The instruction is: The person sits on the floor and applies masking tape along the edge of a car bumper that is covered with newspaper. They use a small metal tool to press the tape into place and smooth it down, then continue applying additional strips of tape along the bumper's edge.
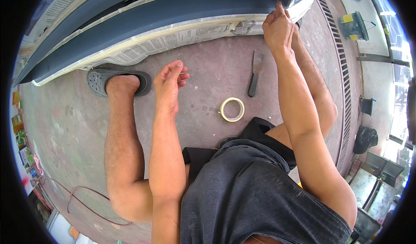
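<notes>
The right hand [278, 27] is up at the gray panel [173, 14], fingers pinched together on its taped edge. The left hand [170, 81] hangs loose and half open over the floor [208, 70], holding nothing. A tape roll [232, 109] and scraper [255, 73] lie between the hands.

Open floor between the two hands; panel wall ahead, knees below.

Left hand [170, 82] hangs open over bare concrete floor [208, 70], nothing under it; clear lane rightward to tape roll [232, 109] and putty knife [255, 73], both lying flat and low, apart from each other. Sandalled foot [119, 81] blocks just left of that hand. Right hand [278, 27] is up against the grey car panel [151, 18] edge, with the newspaper masking [173, 38] just beside it; no room past it forward. Right forearm and knee close off the right side; floor grate [342, 70] beyond.
</notes>
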{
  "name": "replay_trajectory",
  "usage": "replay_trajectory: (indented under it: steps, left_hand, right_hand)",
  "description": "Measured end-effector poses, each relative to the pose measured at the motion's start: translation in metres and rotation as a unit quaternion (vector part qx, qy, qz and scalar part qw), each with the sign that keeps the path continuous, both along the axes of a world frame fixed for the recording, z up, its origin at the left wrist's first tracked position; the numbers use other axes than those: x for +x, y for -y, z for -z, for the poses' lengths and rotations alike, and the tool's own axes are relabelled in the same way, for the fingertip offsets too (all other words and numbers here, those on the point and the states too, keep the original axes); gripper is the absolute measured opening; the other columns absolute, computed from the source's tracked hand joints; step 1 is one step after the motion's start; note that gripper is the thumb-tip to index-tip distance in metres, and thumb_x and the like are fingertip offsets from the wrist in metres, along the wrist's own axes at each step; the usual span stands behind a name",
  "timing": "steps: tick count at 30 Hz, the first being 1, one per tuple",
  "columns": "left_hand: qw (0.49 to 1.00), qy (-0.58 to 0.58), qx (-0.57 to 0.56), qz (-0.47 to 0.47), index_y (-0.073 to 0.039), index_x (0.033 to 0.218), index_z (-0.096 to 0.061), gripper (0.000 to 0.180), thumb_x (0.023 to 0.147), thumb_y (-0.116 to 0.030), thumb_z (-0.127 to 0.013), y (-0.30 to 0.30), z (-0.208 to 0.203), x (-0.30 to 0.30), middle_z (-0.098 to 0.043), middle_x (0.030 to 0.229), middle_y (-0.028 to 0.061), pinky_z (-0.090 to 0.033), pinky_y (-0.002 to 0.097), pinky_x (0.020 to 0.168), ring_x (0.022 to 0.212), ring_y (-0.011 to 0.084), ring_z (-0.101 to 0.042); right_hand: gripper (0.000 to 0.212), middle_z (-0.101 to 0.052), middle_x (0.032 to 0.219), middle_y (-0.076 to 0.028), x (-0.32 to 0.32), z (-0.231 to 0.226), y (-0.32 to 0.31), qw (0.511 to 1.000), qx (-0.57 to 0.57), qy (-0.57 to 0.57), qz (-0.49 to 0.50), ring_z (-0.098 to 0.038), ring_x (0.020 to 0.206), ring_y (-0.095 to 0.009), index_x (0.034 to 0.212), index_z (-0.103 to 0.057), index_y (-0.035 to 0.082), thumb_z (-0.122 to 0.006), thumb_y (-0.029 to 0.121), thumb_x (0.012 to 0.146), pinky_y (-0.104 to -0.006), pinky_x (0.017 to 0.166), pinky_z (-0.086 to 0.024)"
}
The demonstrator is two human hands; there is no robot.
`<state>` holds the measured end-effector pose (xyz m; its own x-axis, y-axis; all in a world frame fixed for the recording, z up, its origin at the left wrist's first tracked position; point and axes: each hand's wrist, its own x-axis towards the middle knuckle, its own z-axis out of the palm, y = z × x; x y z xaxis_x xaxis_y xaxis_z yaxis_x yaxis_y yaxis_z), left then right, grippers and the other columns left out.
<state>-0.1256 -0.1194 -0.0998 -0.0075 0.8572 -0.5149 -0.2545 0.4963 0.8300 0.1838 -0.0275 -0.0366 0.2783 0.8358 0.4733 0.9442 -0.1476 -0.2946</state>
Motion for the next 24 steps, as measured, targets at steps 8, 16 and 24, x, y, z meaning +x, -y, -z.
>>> replay_trajectory:
  steps: [8, 16, 24]
  left_hand:
    - [1.000, 0.000, -0.001, -0.005, -0.003, 0.122, -0.069, 0.034, 0.099, -0.028, -0.069, 0.000, -0.002, -0.001, -0.071, 0.104, 0.0060, -0.049, 0.0280, 0.078, 0.091, 0.0140, -0.067]
    - [1.000, 0.000, 0.002, -0.010, -0.001, 0.124, -0.068, 0.038, 0.098, -0.028, -0.070, 0.000, -0.003, -0.002, -0.071, 0.103, 0.0068, -0.048, 0.0287, 0.078, 0.090, 0.0144, -0.067]
    - [1.000, 0.010, 0.008, -0.002, 0.000, 0.124, -0.068, 0.041, 0.098, -0.031, -0.071, -0.002, -0.005, -0.002, -0.071, 0.104, 0.0068, -0.049, 0.0293, 0.079, 0.091, 0.0144, -0.067]
  right_hand:
    - [0.048, -0.068, 0.110, -0.026, 0.001, 0.000, -0.003, 1.000, -0.028, -0.004, 0.011, -0.070, 0.099, -0.043, 0.139, -0.059, -0.004, -0.057, 0.008, 0.092, -0.0481, 0.087, -0.058]
    - [0.046, -0.066, 0.114, -0.027, 0.004, 0.007, -0.006, 1.000, 0.025, 0.016, 0.006, -0.069, 0.100, -0.046, 0.138, -0.060, -0.002, -0.054, 0.008, 0.093, -0.0499, 0.087, -0.057]
    - [0.040, -0.069, 0.108, -0.023, -0.004, 0.000, 0.040, 0.997, 0.068, -0.019, -0.021, -0.069, 0.087, -0.038, 0.136, -0.061, 0.000, -0.054, 0.009, 0.098, -0.0433, 0.082, -0.056]
